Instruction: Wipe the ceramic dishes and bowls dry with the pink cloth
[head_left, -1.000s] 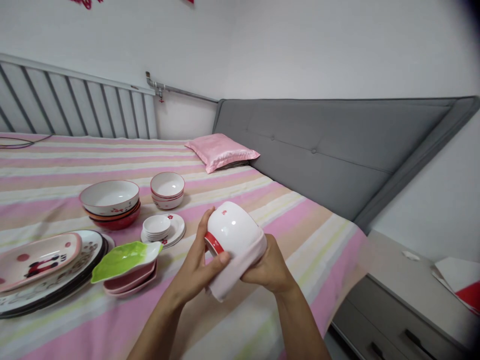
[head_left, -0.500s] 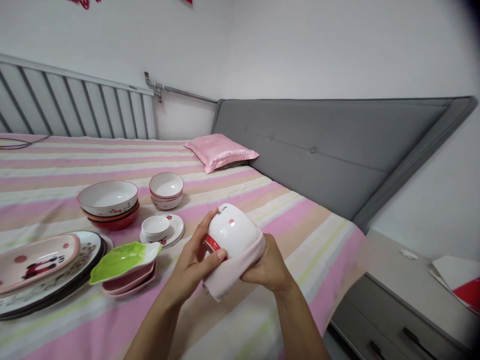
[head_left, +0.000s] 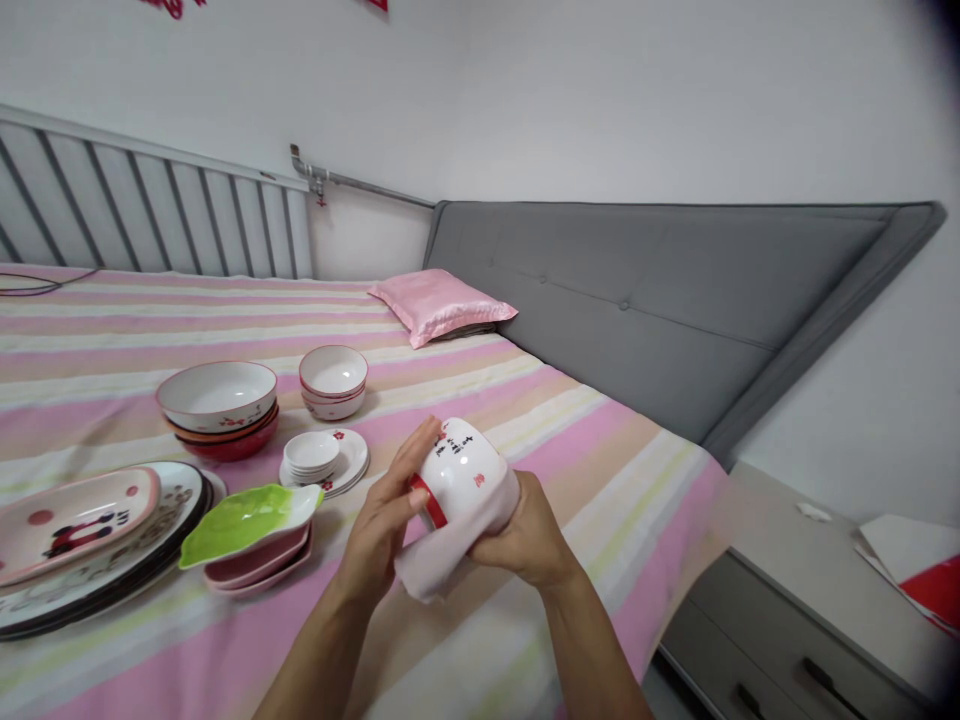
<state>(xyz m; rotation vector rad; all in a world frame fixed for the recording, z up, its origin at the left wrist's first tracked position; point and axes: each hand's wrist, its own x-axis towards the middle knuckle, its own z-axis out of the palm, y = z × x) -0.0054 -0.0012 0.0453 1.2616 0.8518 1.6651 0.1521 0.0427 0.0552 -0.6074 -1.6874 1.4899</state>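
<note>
Above the bed, a white bowl (head_left: 469, 470) with a red foot, black characters and small red flowers lies tipped on its side between my hands. My left hand (head_left: 386, 510) grips it at the red foot, thumb and fingers on either side. Wrapped over the rim and hanging beneath is a pale pink cloth (head_left: 442, 555). My right hand (head_left: 525, 530) is closed on this cloth and presses it against the bowl's rim; some of its fingers are hidden inside or behind the cloth.
On the striped bedspread (head_left: 420, 660) stand small bowls (head_left: 334, 375), larger bowls (head_left: 217, 400), little dishes on plates (head_left: 352, 460), a green leaf-shaped dish (head_left: 240, 525) and oval plates (head_left: 82, 530). A pink pillow (head_left: 446, 303) lies by the grey headboard (head_left: 637, 290). Right is a nightstand (head_left: 795, 560).
The bowl has turned in my hands, so more of the black characters now show. My left fingers have shifted on its foot, and the cloth's hanging end has swung slightly left.
</note>
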